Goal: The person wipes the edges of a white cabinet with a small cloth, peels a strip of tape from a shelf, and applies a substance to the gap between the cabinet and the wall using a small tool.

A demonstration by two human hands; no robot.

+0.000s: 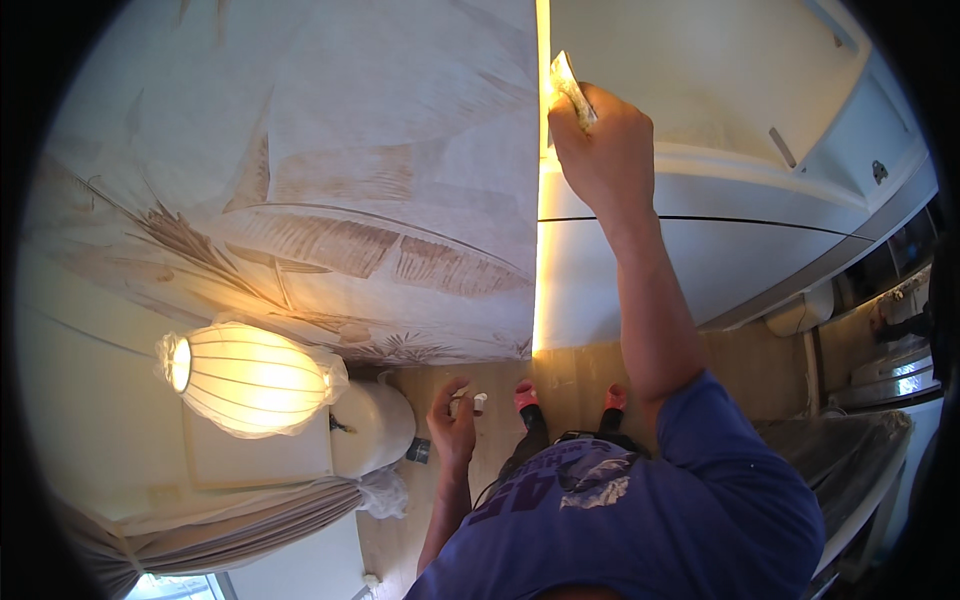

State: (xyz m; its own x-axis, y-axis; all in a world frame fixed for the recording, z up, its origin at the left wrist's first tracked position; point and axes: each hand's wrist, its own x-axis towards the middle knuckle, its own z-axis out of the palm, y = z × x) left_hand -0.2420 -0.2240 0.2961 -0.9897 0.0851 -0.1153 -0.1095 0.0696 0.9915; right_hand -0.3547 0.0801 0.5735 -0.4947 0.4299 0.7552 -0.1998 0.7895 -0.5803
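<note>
My right hand [608,140] is raised to the glowing vertical light strip [543,240] at the edge of the patterned wall panel [400,90]. Its fingers are closed round a small flat piece [566,82], lit yellow by the strip, whose far end sticks up past the fingers; its exact kind does not show. Lower down, in front of my body, my left hand [453,425] has its fingers curled together. A small white object [481,403] shows beside those fingertips; whether they grip it I cannot make out.
A lit, plastic-wrapped lampshade [260,380] hangs at the left, near a rounded white cabinet [375,430]. Tied curtains [260,515] are at lower left. White cabinetry [690,270] with a recessed niche [720,70] lies right of the strip. A plastic-covered dark piece [840,460] stands at lower right.
</note>
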